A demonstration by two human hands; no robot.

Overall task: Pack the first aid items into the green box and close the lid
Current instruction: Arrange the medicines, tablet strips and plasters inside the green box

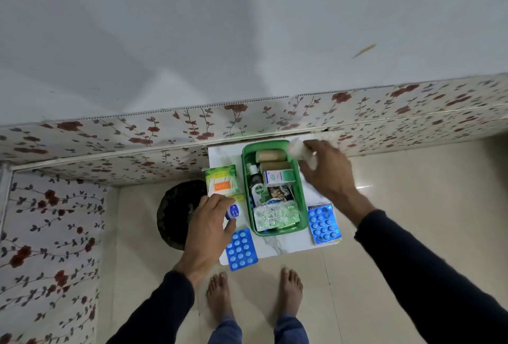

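Observation:
The green box point(301, 192) stands open on a small white marble table point(277, 246). Inside lie brown bandage rolls point(270, 156), a Dettol bottle point(258, 189), a white carton point(277, 178) and silver pill strips point(275, 217). My right hand point(327, 170) hovers at the box's far right corner, closed on a white cotton wad point(298, 148). My left hand point(209, 222) is left of the box, fingers around a small white-and-blue jar point(233, 211). A cotton-bud pack point(222, 182) lies just beyond it. Blue tablet blisters rest at the front left point(241, 249) and right point(323, 223). No lid is in view.
The table stands against a floral-papered wall ledge point(247, 124). A dark round basket point(178, 214) sits on the tiled floor left of the table. My bare feet point(255, 297) are just in front of the table.

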